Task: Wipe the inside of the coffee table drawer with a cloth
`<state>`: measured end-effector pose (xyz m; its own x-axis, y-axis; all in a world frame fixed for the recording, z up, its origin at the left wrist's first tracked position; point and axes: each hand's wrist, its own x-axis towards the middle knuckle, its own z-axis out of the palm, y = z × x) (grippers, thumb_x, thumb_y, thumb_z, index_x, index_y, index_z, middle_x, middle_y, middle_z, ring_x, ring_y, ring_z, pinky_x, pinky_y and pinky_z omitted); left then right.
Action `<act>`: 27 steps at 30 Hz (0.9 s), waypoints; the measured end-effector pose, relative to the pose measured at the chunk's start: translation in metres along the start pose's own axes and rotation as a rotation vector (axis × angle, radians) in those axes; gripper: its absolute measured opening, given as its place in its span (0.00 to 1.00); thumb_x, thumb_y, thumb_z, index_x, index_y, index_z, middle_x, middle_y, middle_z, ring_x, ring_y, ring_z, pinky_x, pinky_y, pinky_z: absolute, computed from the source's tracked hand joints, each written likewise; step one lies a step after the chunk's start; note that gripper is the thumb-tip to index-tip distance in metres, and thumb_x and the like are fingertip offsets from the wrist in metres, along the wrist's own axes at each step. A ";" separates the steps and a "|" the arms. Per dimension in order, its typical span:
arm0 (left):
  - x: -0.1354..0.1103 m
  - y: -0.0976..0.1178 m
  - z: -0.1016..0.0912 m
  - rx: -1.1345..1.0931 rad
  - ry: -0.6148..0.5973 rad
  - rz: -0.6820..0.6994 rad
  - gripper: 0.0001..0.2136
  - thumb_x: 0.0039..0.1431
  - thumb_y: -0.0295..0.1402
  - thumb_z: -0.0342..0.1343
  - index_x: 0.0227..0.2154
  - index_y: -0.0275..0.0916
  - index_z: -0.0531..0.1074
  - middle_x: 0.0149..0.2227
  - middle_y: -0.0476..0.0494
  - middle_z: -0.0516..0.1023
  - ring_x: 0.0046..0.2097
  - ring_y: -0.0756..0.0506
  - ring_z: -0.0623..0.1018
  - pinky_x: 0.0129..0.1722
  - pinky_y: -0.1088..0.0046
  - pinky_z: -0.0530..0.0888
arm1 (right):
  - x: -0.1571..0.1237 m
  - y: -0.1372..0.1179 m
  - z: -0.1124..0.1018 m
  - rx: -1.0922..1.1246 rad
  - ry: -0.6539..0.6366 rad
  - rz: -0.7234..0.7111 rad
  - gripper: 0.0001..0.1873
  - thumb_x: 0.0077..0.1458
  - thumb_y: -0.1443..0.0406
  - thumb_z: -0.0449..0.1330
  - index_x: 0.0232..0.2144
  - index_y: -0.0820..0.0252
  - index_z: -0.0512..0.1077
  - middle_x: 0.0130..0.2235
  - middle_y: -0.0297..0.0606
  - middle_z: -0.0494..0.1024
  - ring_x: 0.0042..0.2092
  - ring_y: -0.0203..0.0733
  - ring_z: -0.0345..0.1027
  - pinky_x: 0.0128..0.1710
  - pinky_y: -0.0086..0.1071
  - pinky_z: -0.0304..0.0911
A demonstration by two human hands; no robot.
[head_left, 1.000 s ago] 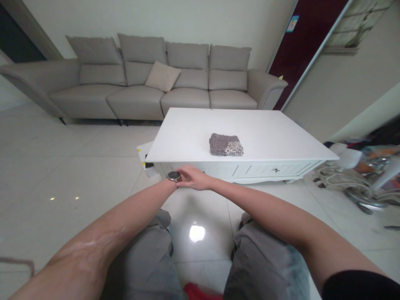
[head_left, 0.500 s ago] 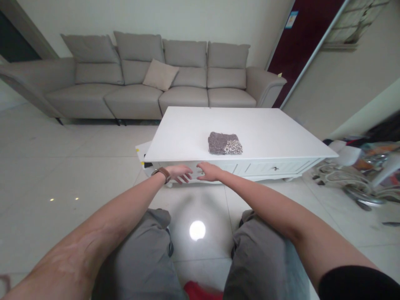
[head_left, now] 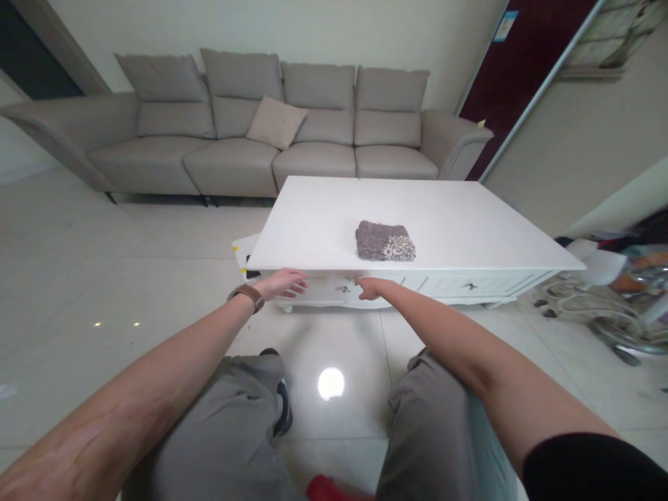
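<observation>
A folded grey-brown cloth [head_left: 383,241] with a pale floral corner lies on top of the white coffee table [head_left: 443,216], near its front edge. Both of my hands reach toward the front of that table, below the tabletop. My left hand [head_left: 284,283], with a brown-strapped watch on the wrist, holds nothing and has its fingers apart. To the right of a drawer knob [head_left: 345,289] is my right hand [head_left: 370,287], its finger and thumb apart and nothing visible in it. Whether either hand touches the drawer front I cannot tell.
Behind the table stands a long grey sofa [head_left: 318,156] with a beige cushion [head_left: 276,122]. A second drawer knob [head_left: 471,287] is farther right. On the right are a metal-based stand [head_left: 621,330] and cluttered items. Something red [head_left: 326,489] lies between my legs.
My hands have moved apart, the left one leftward and the right one rightward, uncovering the drawer knob between them. The view has shifted slightly; the cloth still rests on the table.
</observation>
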<state>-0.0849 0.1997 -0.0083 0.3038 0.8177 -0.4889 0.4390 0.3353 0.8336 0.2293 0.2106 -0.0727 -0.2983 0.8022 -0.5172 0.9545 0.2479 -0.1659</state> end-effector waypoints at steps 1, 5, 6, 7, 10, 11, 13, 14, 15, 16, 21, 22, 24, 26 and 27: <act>-0.001 -0.002 -0.005 -0.023 0.018 0.011 0.22 0.41 0.47 0.67 0.38 0.40 0.75 0.47 0.35 0.83 0.45 0.38 0.83 0.41 0.66 0.77 | 0.003 -0.003 0.001 0.001 -0.002 -0.013 0.39 0.53 0.65 0.67 0.66 0.59 0.64 0.65 0.50 0.69 0.63 0.53 0.67 0.61 0.38 0.63; -0.004 -0.012 -0.022 -0.064 0.126 0.044 0.21 0.40 0.44 0.68 0.38 0.40 0.76 0.44 0.36 0.84 0.43 0.39 0.83 0.40 0.66 0.77 | 0.018 -0.015 0.003 -0.005 -0.023 -0.053 0.37 0.52 0.66 0.67 0.64 0.57 0.67 0.63 0.48 0.72 0.61 0.53 0.69 0.60 0.40 0.65; -0.005 -0.015 -0.026 -0.059 0.148 0.046 0.21 0.39 0.44 0.68 0.37 0.39 0.76 0.43 0.37 0.84 0.42 0.39 0.83 0.40 0.66 0.77 | 0.022 -0.018 0.003 -0.011 -0.033 -0.061 0.36 0.53 0.66 0.67 0.64 0.57 0.67 0.62 0.48 0.72 0.61 0.53 0.69 0.60 0.40 0.65; -0.006 -0.017 -0.029 -0.050 0.167 0.049 0.21 0.39 0.43 0.67 0.37 0.39 0.76 0.42 0.37 0.84 0.42 0.40 0.83 0.40 0.66 0.77 | 0.026 -0.021 0.004 -0.017 -0.044 -0.068 0.35 0.53 0.67 0.67 0.64 0.57 0.68 0.62 0.47 0.73 0.60 0.53 0.70 0.60 0.40 0.65; -0.008 -0.022 -0.035 -0.024 0.206 0.056 0.20 0.40 0.42 0.66 0.36 0.39 0.76 0.42 0.38 0.84 0.41 0.41 0.83 0.39 0.67 0.76 | 0.036 -0.029 0.004 -0.040 -0.071 -0.080 0.36 0.53 0.66 0.66 0.64 0.59 0.67 0.62 0.47 0.73 0.60 0.52 0.70 0.60 0.39 0.66; -0.008 -0.023 -0.037 -0.019 0.219 0.060 0.19 0.40 0.42 0.66 0.36 0.39 0.76 0.41 0.38 0.84 0.41 0.41 0.83 0.39 0.67 0.76 | 0.040 -0.032 0.004 -0.049 -0.074 -0.079 0.37 0.53 0.66 0.66 0.65 0.59 0.66 0.63 0.47 0.72 0.60 0.52 0.70 0.60 0.39 0.66; -0.009 -0.027 -0.041 -0.020 0.253 0.066 0.19 0.40 0.42 0.65 0.36 0.39 0.77 0.41 0.38 0.84 0.42 0.41 0.83 0.38 0.68 0.76 | 0.048 -0.038 0.004 -0.066 -0.074 -0.072 0.37 0.53 0.66 0.66 0.65 0.59 0.66 0.63 0.47 0.71 0.61 0.52 0.69 0.60 0.39 0.65; -0.009 -0.028 -0.042 -0.027 0.269 0.068 0.19 0.40 0.42 0.65 0.36 0.39 0.77 0.40 0.38 0.84 0.42 0.41 0.83 0.38 0.68 0.76 | 0.053 -0.042 0.003 -0.075 -0.072 -0.068 0.37 0.52 0.65 0.67 0.64 0.58 0.67 0.63 0.47 0.71 0.61 0.53 0.69 0.60 0.39 0.65; -0.009 -0.030 -0.044 -0.035 0.281 0.070 0.19 0.40 0.41 0.65 0.36 0.39 0.77 0.40 0.39 0.84 0.42 0.41 0.83 0.38 0.68 0.76 | 0.057 -0.045 0.003 -0.083 -0.069 -0.062 0.36 0.51 0.65 0.67 0.63 0.58 0.69 0.63 0.47 0.72 0.61 0.53 0.69 0.60 0.39 0.65; -0.010 -0.032 -0.046 -0.043 0.292 0.068 0.18 0.40 0.41 0.65 0.36 0.39 0.76 0.39 0.39 0.84 0.42 0.40 0.83 0.38 0.67 0.76 | 0.062 -0.048 0.003 -0.092 -0.068 -0.054 0.35 0.50 0.65 0.68 0.61 0.58 0.71 0.61 0.47 0.74 0.60 0.54 0.70 0.60 0.39 0.66; -0.014 -0.041 -0.054 -0.007 0.306 0.051 0.18 0.41 0.41 0.63 0.36 0.39 0.76 0.38 0.40 0.84 0.40 0.40 0.83 0.36 0.68 0.75 | 0.079 -0.061 0.003 -0.149 -0.069 0.030 0.27 0.46 0.64 0.69 0.50 0.64 0.79 0.50 0.53 0.81 0.54 0.59 0.75 0.55 0.44 0.70; -0.016 -0.043 -0.056 0.005 0.306 0.045 0.18 0.41 0.42 0.63 0.36 0.40 0.76 0.37 0.41 0.84 0.40 0.40 0.83 0.35 0.68 0.75 | 0.081 -0.062 0.002 -0.157 -0.070 0.044 0.26 0.45 0.63 0.69 0.49 0.64 0.80 0.49 0.53 0.81 0.53 0.60 0.75 0.54 0.44 0.70; -0.020 -0.045 -0.058 0.017 0.304 0.035 0.18 0.41 0.42 0.64 0.36 0.40 0.76 0.37 0.41 0.84 0.39 0.40 0.83 0.35 0.68 0.75 | 0.082 -0.061 0.001 -0.164 -0.072 0.059 0.25 0.45 0.63 0.70 0.48 0.64 0.80 0.49 0.53 0.82 0.53 0.60 0.75 0.54 0.45 0.71; -0.024 -0.046 -0.060 0.010 0.295 0.032 0.19 0.41 0.45 0.65 0.35 0.40 0.77 0.37 0.40 0.84 0.39 0.40 0.83 0.36 0.67 0.75 | 0.080 -0.057 0.000 -0.161 -0.083 0.057 0.24 0.46 0.62 0.69 0.47 0.64 0.81 0.49 0.54 0.82 0.53 0.61 0.75 0.54 0.46 0.70; -0.025 -0.047 -0.061 -0.003 0.286 0.029 0.20 0.42 0.47 0.64 0.36 0.39 0.77 0.38 0.39 0.84 0.39 0.40 0.83 0.37 0.66 0.76 | 0.078 -0.054 -0.001 -0.158 -0.091 0.052 0.23 0.47 0.62 0.69 0.47 0.64 0.81 0.49 0.54 0.81 0.53 0.61 0.75 0.54 0.46 0.70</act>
<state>-0.1644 0.1916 -0.0191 0.0654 0.9257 -0.3724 0.4310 0.3104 0.8473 0.1547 0.2605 -0.1037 -0.2414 0.7656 -0.5964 0.9553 0.2956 -0.0072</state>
